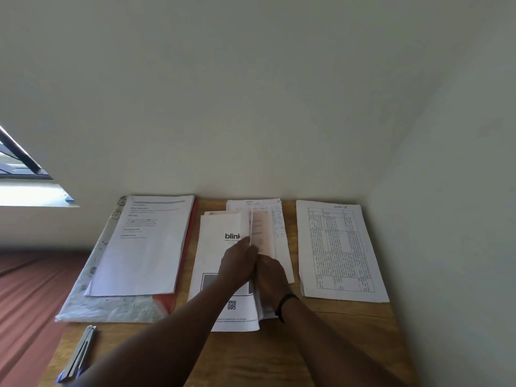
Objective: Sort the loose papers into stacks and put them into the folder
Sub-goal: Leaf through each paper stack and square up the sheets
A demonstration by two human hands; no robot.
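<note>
A: Where is the white printed paper sheet [252,224] kept?
B: On edge, above the middle white paper stack [223,258] (wooden table [321,344]); it is pinched by the left hand [237,263] and right hand [272,275], fingers closed on it.

Both hands meet over the middle pile [220,263] on the wooden table [321,344]: the left hand [237,263] pinches a thin sheet [258,227] standing on edge, the right hand [272,275] tight beside it, pressing on the papers. Left, a text stack [145,247] lies on the folder [111,305]. Right, a table-printed stack [339,250] lies apart. A utility knife [81,353] sits near the front-left edge.
</note>
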